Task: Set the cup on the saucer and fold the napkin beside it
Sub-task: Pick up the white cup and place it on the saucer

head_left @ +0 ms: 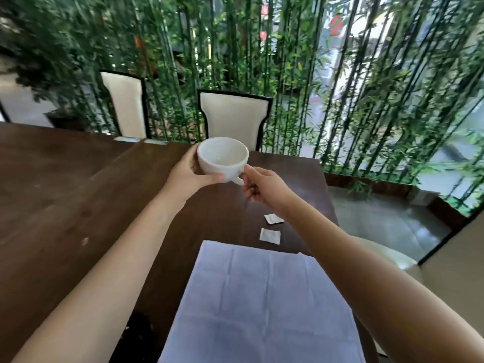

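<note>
A white cup hangs empty in the air above the far part of the dark wooden table. My left hand grips its left side and underside, thumb along the bottom. My right hand pinches the cup's handle on the right. A pale lilac napkin lies spread flat on the table right in front of me, with fold creases across it. No saucer is in view.
Two small white sachets lie on the table beyond the napkin. Two cream chairs stand at the far edge before a bamboo screen. A cream seat sits at the right, by the table's right edge.
</note>
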The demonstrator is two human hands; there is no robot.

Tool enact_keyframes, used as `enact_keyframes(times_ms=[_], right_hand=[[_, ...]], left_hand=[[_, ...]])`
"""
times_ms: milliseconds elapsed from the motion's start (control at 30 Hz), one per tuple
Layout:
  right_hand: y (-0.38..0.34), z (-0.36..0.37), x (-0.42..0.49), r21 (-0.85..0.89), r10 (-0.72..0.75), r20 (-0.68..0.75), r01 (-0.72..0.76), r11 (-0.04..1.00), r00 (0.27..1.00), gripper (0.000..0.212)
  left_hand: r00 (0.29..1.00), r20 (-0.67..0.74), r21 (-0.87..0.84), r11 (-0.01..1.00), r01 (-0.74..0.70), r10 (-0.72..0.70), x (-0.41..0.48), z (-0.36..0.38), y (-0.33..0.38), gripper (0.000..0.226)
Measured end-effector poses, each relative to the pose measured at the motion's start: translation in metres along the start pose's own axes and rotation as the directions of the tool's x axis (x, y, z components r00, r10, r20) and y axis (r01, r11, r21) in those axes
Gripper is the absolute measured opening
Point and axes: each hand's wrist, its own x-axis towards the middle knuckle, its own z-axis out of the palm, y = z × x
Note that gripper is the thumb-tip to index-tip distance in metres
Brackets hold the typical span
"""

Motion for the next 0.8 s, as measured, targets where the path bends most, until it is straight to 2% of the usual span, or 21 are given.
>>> enact_keyframes(times_ms=[267, 467, 567, 667, 800], right_hand=[[0.009, 0.071, -0.037, -0.022, -0.005, 0.223, 0.01, 1.0, 0.975, 0.04], [0.022, 0.135, -0.074, -0.083, 0.016, 0.386, 0.018, 0.996, 0.923, 0.041], [0.036, 0.164, -0.092, -0.082, 0.031, 0.46, 0.008, 0.997, 0.887, 0.04], [0.056, 0.185, -0.104, -0.11, 0.084, 0.504, -0.032, 0.993, 0.86, 0.039], [0.089, 0.201, -0.114, -0.17, 0.177, 0.505, -0.104, 0.98, 0.844, 0.038]], left_hand=[[0.974, -0.223, 0.064, 0.997, 0.053, -0.037, -0.098, -0.058, 0.008, 0.085], [0.919, -0.383, 0.098, 0.985, 0.144, -0.096, -0.178, -0.107, 0.0, 0.088], [0.889, -0.441, 0.115, 0.974, 0.193, -0.124, -0.218, -0.128, -0.01, 0.081], [0.87, -0.466, 0.13, 0.96, 0.247, -0.161, -0.248, -0.139, -0.021, 0.074], [0.839, -0.497, 0.149, 0.931, 0.334, -0.221, -0.271, -0.143, -0.052, 0.085]])
